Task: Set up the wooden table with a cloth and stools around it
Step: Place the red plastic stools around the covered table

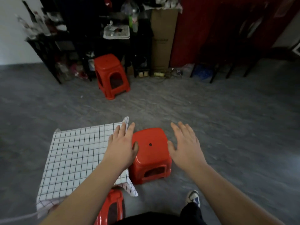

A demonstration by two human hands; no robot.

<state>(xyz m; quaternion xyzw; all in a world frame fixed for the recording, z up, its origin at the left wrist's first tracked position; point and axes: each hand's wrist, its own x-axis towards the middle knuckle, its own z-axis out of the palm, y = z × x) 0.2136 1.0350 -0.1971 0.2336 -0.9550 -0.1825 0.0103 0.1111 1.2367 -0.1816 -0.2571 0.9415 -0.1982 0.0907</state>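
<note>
The checked cloth [78, 156] covers the worktop at the left, which it hides entirely. The left hand [121, 143] is spread flat, fingers straight, over the cloth's right edge and the near stool [151, 155]. That stool stands on the floor just beside the worktop, directly between both hands (neither is clearly nearer). The right hand [185, 143] is spread too, holding nothing. Contact with the seat cannot be told. A second stool [112, 207] is half hidden behind the left forearm; a third stool [112, 75] stands well apart, ahead.
</note>
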